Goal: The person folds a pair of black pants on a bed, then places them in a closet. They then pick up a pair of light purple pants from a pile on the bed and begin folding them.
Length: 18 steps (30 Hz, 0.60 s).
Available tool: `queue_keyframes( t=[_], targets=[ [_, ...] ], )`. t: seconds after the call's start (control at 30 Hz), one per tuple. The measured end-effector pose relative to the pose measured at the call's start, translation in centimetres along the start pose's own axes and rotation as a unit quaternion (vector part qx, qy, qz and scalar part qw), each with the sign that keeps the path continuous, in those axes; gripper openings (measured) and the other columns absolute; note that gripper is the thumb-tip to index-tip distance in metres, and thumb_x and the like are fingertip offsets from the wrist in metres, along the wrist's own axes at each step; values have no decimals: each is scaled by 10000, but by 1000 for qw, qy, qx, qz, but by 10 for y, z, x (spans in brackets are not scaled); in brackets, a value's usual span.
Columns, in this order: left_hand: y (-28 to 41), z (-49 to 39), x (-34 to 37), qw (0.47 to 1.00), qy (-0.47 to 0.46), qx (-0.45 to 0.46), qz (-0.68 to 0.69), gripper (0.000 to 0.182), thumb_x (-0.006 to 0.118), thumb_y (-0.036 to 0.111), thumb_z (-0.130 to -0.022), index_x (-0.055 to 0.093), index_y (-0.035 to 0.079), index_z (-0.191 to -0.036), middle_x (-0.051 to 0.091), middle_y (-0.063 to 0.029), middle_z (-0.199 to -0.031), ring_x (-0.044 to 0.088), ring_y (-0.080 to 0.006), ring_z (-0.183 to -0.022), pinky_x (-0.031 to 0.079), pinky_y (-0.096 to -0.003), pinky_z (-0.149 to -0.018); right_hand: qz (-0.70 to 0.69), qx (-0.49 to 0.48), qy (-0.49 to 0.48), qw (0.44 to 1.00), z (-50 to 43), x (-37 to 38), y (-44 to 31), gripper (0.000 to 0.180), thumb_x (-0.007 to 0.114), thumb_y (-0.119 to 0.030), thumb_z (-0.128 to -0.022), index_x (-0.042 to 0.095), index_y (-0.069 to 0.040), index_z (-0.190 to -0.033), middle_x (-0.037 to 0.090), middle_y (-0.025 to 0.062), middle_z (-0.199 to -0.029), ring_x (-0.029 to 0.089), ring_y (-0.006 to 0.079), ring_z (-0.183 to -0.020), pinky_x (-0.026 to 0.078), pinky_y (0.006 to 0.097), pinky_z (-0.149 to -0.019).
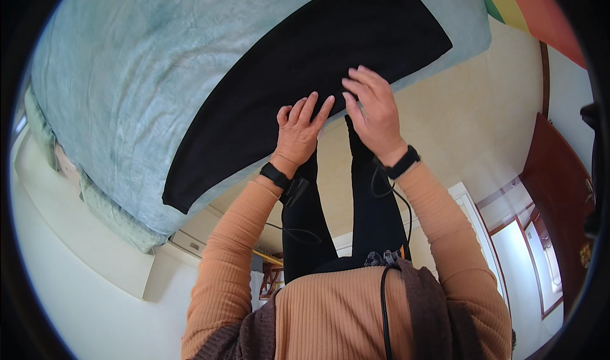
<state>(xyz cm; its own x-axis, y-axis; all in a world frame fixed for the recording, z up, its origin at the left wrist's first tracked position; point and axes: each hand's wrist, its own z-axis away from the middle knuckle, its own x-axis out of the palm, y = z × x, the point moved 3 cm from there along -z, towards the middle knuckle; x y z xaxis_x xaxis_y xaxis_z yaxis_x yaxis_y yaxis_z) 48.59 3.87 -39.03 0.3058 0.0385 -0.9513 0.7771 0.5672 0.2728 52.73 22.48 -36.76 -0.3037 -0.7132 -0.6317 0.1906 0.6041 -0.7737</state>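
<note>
A long black piece of cloth (295, 74) lies spread out on a light blue-green bedcover (157, 65), reaching from the near left edge of the bed to the upper right. My left hand (300, 126) rests palm down at the cloth's near edge, its fingers apart. Just to the right, my right hand (374, 105) is over the same edge with slightly curled, slightly blurred fingers. Nothing shows between the fingers of either hand. Whether the right fingertips touch the cloth cannot be told.
A cream headboard (86, 236) stands at the left, beside a pale cabinet with a drawer (193, 246). Red, yellow and green material (529, 7) is at the upper right. A dark red wooden panel (553, 169) stands at the right. Black cables (405, 203) hang near my right wrist.
</note>
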Motion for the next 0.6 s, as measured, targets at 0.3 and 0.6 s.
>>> queue_keyframes(
  t=[0.3,0.6],
  targets=[
    [-21,36,-18,993,51,-53,90,403,686,29,-764,612,77,-1157,592,-105,-1236,569,-272,-1150,412,-444,-995,81,18,-98,992,-3,23,6,654,656,-215,-919,389,-114,-1507,281,131,-1614,273,344,-1480,264,491,-1185],
    [-37,45,-20,995,72,-61,42,267,674,20,-712,617,91,-962,580,-74,-977,578,-262,-948,459,-415,-871,83,-43,-195,976,5,68,4,790,631,-499,-922,282,-216,-1572,172,83,-1658,132,277,-1531,103,481,-1225]
  ],
)
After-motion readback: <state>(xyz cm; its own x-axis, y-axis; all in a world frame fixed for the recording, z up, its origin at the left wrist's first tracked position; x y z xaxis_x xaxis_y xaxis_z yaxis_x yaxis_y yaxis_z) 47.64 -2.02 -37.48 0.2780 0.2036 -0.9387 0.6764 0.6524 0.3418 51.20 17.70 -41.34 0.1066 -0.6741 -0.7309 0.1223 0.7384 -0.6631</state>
